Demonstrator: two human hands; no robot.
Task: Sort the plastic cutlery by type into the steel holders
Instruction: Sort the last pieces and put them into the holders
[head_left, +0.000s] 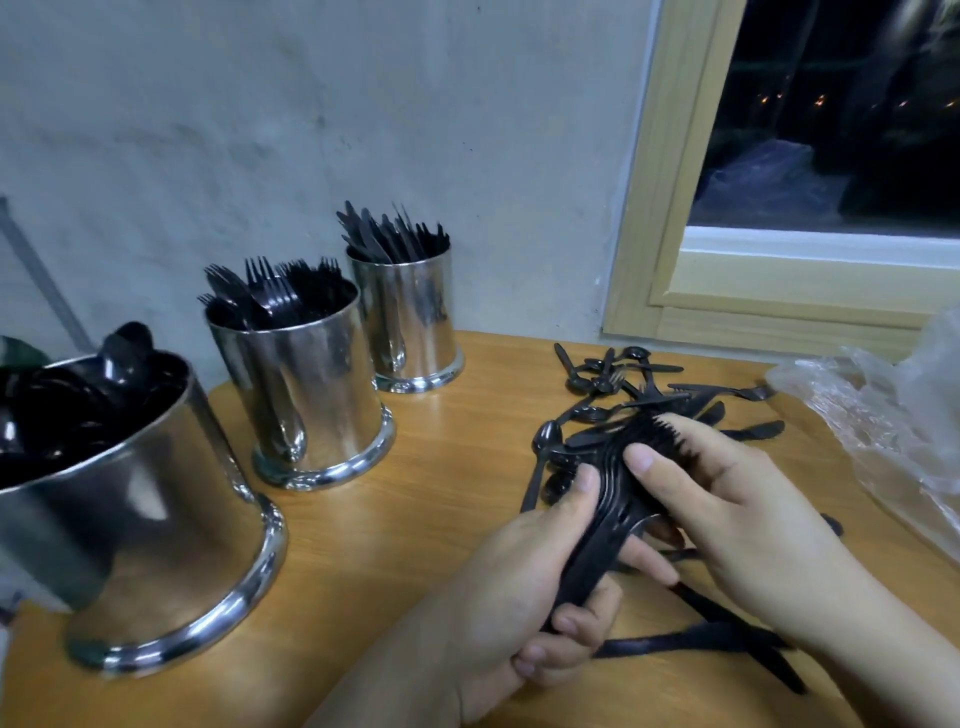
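Wooden tabletop (395, 519) against a grey wall (363, 104): a nested stack of black plastic forks (623, 483) is held just above it, right of centre, tines pointing away. The left hand (524, 587) grips the handles with fingers curled round them, thumb lying along the stack; the right hand (727, 509) pinches the fork heads between thumb and fingers. Beyond and beneath lies a loose pile of unsorted black cutlery (649, 395). To the left stand three steel holders: the near one with spoons (140, 519), the middle one with forks (306, 395), the far one with knives (410, 317). Clear plastic wrap (883, 415) lies at right, below a cream-framed window (779, 218). No writing is legible.
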